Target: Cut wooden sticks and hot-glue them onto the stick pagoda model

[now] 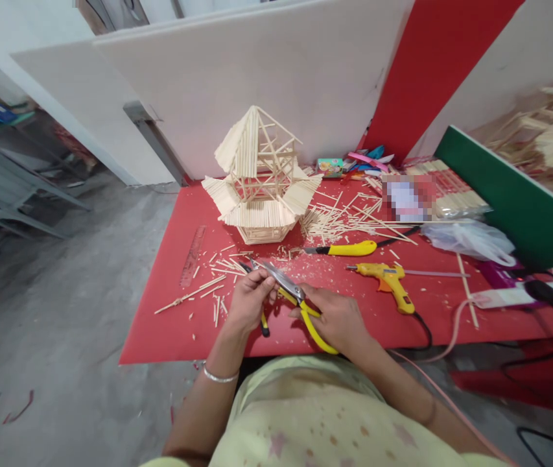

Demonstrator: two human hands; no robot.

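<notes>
Gripping yellow-handled scissors (298,295) in the right hand (337,318), over the near side of the red table (159,334)! Curling the left hand (251,298) beside the blades (281,279), can't tell if pinching anything; facing the stick model (251,152), farther off.

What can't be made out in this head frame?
Head view:
Whatever the left hand may pinch: hidden by its fingers, too small.
Part of the scissors' handle: covered by the right hand.
Stick model's far side: hidden by its near side.
Ruler markings: too small, blurred.
Grey chair's left part: cut off by the left edge.
</notes>
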